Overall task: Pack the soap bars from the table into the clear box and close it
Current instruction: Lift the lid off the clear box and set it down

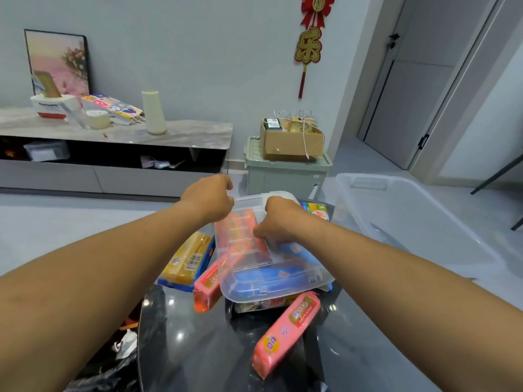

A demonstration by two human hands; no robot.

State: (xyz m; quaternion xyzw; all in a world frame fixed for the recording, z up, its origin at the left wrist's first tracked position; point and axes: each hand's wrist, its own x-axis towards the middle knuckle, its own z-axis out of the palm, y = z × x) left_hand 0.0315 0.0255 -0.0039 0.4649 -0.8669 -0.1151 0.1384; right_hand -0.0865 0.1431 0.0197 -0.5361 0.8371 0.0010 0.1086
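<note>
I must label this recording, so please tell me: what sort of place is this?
Most likely a living room in a home: a low media cabinet with a framed picture on it, a red festive wall ornament, and an interior door.

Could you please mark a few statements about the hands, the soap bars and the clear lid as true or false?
1. Both hands are at the clear lid. True: the left hand is at its far corner and the right hand on top.
2. A pink soap bar lies on the dark table, nearest the camera. True.
3. The yellow soap pack lies right of the lid. False: it lies left of it.
4. The big clear box at the right is full of soap. False: no soap shows in it.
5. A cardboard box sits on a green bin. True.
</note>
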